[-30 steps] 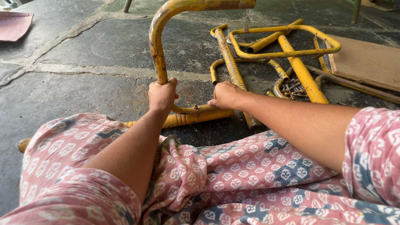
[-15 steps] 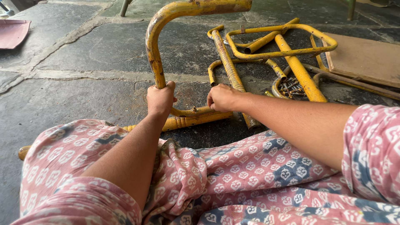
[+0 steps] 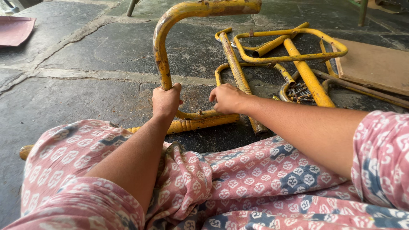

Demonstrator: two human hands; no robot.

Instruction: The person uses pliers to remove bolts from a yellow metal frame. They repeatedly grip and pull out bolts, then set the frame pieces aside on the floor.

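I sit on a stone floor in a pink patterned garment. My left hand [image 3: 165, 100] grips the upright part of a bent, rusty yellow metal tube [image 3: 161, 47] that curves over to the right above it. My right hand [image 3: 226, 98] is closed, knuckles up, just right of that tube, resting over the lower yellow tube [image 3: 200, 123] lying across the floor; what its fingers hold is hidden. Beyond the hands lies a heap of other yellow tube frame parts [image 3: 294, 51].
A flat brown board [image 3: 375, 64] lies at the right beside the frame parts. A small pile of screws [image 3: 298, 91] sits among the tubes. A pink sheet [image 3: 15, 30] lies at the far left. Dark legs stand at the top edge.
Both hands stay in place on the tubes. The view has shifted slightly, nothing else has visibly moved.
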